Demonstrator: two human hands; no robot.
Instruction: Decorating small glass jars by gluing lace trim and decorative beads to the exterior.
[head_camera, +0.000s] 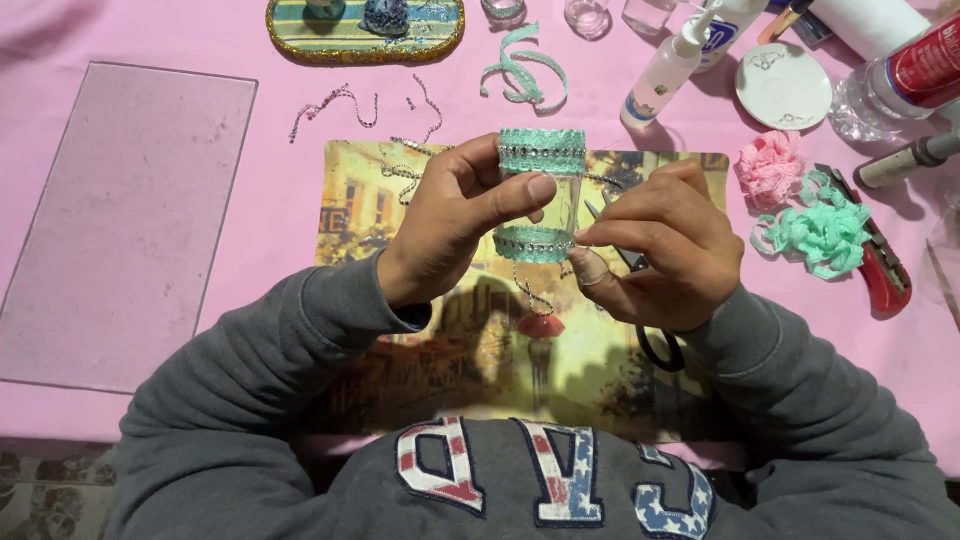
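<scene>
At the far left a flat, clear rectangular sheet (125, 220), glass or plastic by its faint sheen, lies on the pink tablecloth (270, 180). Past it, thin strands of silver bead chain (335, 103) curl loosely on the cloth, above the corner of a glossy printed placemat (400, 340) showing a painted street scene. Over that mat the left hand (455, 225) is closed around a small clear glass jar (545, 190), thumb pressed flat across its smooth front and fingers wrapped behind. The jar is held up above the mat's centre, its top and bottom each banded with mint-green lace ribbon (542, 152) carrying a row of tiny sparkling stones. The right hand (650, 250) has thumb and forefinger pinched together at the lower band, seemingly on the end of a fine chain that dangles below, though the strand is too thin to be sure. Dark-handled scissors (655, 345) lie on the mat beneath that hand. Further right stand a slim translucent squeeze bottle (660, 75), a small round white saucer (783, 87), a ruffled pink fabric flower (772, 165), and a tangled heap of mint ribbon (825, 232) beside a red-handled tool (885, 280).
</scene>
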